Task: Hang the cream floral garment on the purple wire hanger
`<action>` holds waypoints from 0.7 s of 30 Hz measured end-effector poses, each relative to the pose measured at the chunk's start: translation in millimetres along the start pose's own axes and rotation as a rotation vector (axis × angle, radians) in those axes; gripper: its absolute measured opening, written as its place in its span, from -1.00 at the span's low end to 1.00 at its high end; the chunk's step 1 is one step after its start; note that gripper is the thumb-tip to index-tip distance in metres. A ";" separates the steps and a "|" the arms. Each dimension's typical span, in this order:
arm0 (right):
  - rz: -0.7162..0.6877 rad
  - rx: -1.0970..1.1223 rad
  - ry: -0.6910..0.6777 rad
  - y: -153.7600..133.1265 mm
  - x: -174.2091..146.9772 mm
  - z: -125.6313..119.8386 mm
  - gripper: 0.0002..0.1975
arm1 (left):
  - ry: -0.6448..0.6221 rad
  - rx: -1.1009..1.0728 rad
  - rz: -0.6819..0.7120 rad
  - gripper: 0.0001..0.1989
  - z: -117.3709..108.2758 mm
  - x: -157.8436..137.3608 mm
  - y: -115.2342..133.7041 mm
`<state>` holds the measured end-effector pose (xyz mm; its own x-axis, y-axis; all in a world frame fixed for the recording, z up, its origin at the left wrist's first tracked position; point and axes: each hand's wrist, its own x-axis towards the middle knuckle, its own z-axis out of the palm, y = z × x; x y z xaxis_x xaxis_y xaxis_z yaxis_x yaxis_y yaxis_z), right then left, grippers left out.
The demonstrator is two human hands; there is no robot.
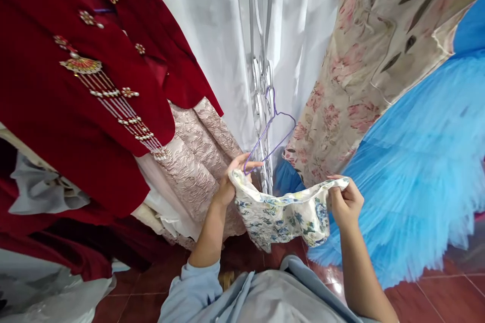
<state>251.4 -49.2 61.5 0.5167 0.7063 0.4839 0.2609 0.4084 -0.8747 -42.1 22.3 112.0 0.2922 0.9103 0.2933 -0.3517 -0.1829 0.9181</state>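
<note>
A white skirt with blue and yellow flowers (pixel 280 219) hangs stretched between my hands by its top edge. My left hand (pixel 231 181) is closed on the skirt's left corner, and a purple wire hanger (pixel 278 113) also rests against its fingers. The hanger stands tilted, hook upward, in front of a white metal stand. At the other end, my right hand (pixel 346 201) pinches the skirt's right corner between thumb and fingers. The lower part of the garment droops below, above the floor.
On the left hang a dark red jacket (pixel 166 35) with beaded brooches and a pink textured dress (pixel 197 151). A floral dress (pixel 337 96) and a blue tulle gown (pixel 424 161) hang on the right. Behind the white metal stand (pixel 259 70) is a white curtain (pixel 212 20).
</note>
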 end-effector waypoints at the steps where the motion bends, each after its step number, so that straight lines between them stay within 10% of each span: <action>1: 0.014 0.006 0.006 0.4 0.7 -0.6 -0.85 | 0.022 0.013 -0.002 -0.47 4.6 2.0 0.6; 5: 0.013 0.020 0.054 4.0 7.8 -0.1 -0.84 | 0.153 0.029 -0.046 -0.61 14.9 19.7 3.6; 21: 0.100 0.033 -0.010 35.4 16.4 23.6 -0.87 | -0.105 0.153 -0.129 -0.71 24.3 15.4 12.2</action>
<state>249.8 -9.5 39.1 0.5304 0.7505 0.3943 0.1816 0.3538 -0.9175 -20.3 25.1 134.2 0.4195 0.8877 0.1896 -0.1684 -0.1292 0.9772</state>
